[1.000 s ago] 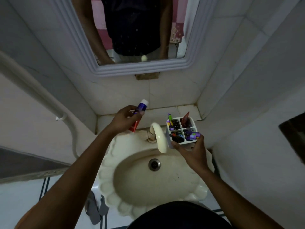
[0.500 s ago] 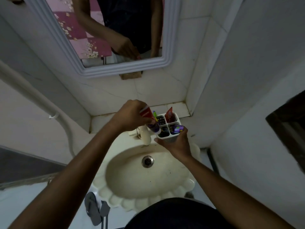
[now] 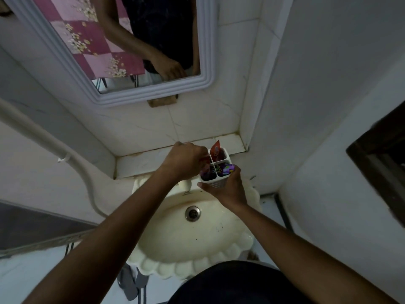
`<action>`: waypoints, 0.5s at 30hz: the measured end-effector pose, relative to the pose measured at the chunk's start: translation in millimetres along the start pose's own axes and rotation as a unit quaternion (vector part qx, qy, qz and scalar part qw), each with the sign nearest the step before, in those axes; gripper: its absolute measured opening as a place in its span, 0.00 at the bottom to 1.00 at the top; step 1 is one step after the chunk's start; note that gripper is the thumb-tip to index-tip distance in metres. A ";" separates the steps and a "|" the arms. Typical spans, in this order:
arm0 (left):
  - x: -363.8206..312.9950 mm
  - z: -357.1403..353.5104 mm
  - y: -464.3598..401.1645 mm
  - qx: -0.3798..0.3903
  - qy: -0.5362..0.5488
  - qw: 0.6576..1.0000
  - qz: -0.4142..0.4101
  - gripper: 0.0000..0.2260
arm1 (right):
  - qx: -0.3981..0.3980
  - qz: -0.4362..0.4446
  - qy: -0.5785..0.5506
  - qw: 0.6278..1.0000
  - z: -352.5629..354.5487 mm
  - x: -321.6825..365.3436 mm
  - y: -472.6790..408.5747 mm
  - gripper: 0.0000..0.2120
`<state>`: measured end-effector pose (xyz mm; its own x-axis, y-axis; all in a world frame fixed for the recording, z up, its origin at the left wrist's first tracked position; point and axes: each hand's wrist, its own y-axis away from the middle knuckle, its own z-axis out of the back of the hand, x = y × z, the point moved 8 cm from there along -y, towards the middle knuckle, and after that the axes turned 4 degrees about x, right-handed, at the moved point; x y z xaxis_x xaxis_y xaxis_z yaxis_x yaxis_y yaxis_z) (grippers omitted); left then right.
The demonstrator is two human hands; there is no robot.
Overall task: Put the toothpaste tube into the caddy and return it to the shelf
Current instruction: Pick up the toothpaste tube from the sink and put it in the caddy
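Note:
A white four-compartment caddy (image 3: 219, 184) is held above the sink's back rim by my right hand (image 3: 226, 189), which grips its near wall from below. My left hand (image 3: 186, 161) is closed on the red and blue toothpaste tube (image 3: 205, 166), whose lower end stands inside the caddy's near left compartment. Only a strip of the tube shows past my fingers. A red sachet (image 3: 215, 149) sticks up from the far compartment, and a purple item (image 3: 228, 168) rests in the near right one. The tiled shelf (image 3: 140, 161) lies just behind the caddy.
A cream scalloped sink (image 3: 175, 238) with a drain (image 3: 192, 212) is below my arms; its tap (image 3: 185, 185) is mostly hidden by my left wrist. A framed mirror (image 3: 153, 93) hangs above the shelf. A white pipe (image 3: 72, 161) runs down the left wall. Sandals (image 3: 129, 284) lie on the floor.
My left hand brought the tube from the left over to the caddy and lowered it into a compartment. My right hand kept hold of the caddy, which now sits closer to the shelf.

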<state>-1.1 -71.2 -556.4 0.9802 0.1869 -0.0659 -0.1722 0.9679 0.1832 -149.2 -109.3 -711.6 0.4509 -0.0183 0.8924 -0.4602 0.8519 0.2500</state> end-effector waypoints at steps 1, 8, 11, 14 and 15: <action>-1.5 -1.2 -0.2 -0.001 -0.005 1.000 -0.003 0.11 | -0.001 0.002 -0.001 1.000 -0.2 0.5 0.4 0.59; 23.4 6.1 20.7 -0.073 0.148 0.986 0.012 0.12 | -0.019 0.031 -0.005 0.999 -1.5 8.3 2.6 0.58; 43.0 5.5 34.4 -0.099 0.206 0.973 0.043 0.12 | -0.041 0.028 -0.018 0.999 -1.1 8.1 2.5 0.52; 56.3 2.3 47.5 -0.111 0.205 0.970 0.062 0.17 | -0.059 0.037 -0.035 0.997 0.2 13.9 3.8 0.51; 57.7 1.2 50.7 -0.116 0.206 0.970 0.065 0.18 | -0.067 0.039 -0.038 0.996 2.5 16.1 4.3 0.51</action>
<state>46.8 -11.6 -549.7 0.8345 0.3154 -0.4518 -0.3562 0.9344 -0.0056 -145.8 -107.2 -695.2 0.3564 0.0158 0.9342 -0.3837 0.9141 0.1309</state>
